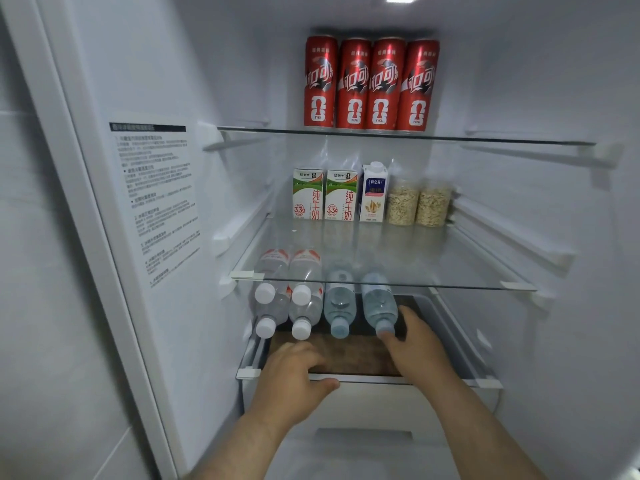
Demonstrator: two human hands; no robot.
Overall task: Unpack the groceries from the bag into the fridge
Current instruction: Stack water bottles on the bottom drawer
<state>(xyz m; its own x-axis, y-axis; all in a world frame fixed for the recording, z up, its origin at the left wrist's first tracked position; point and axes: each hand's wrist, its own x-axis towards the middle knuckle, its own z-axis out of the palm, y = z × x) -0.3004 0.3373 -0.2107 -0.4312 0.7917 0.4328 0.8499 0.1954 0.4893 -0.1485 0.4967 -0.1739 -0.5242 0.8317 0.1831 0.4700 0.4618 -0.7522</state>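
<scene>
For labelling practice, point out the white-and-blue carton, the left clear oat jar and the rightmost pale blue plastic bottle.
White-and-blue carton [372, 202]: head view, front face.
Left clear oat jar [401, 204]: head view, side wall.
Rightmost pale blue plastic bottle [379, 304]: head view, body.
</scene>
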